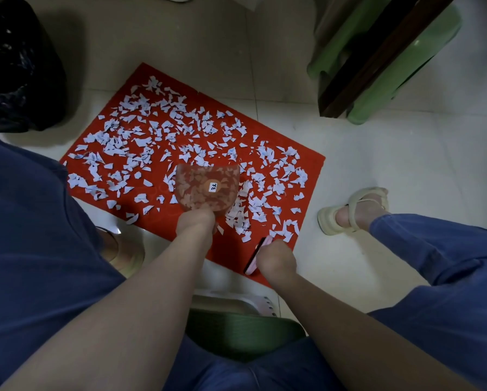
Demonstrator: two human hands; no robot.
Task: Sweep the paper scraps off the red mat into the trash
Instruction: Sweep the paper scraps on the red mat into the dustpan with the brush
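Head view, looking down between the knees.

- Red mat [231, 252] lies on a pale tiled floor, set at an angle, one corner pointing far-left.
- Paper scraps [140, 142], pale blue-white and torn small, cover most of the mat. They are thickest along the far-left side and the right side, and a few lie at the near edge.
- Left hand [195, 222] is curled tight round the handle of a clear pinkish dustpan [205, 193]. The pan is over the near middle of the mat with its mouth facing far. Scraps show through it; whether they are inside or underneath, cannot tell. A round sticker [214, 187] with a small white label is on the pan.
- Right hand [276, 259] is closed on a pink brush [252, 261] with dark bristles at the mat's near-right edge. The brush lies beside the last scraps there; contact with them is unclear.
- Black trash bag [19, 74] stands on the floor far-left, just off the mat's left corner.
- Green stools [422, 46] and a dark wooden leg [363, 71] are far-right, well apart from the mat.
- Foot in a cream sandal [352, 210] is planted on the tiles right of the mat. Blue trousers fill both sides of the view.
- Green seat [236, 334] is under the person, near centre.
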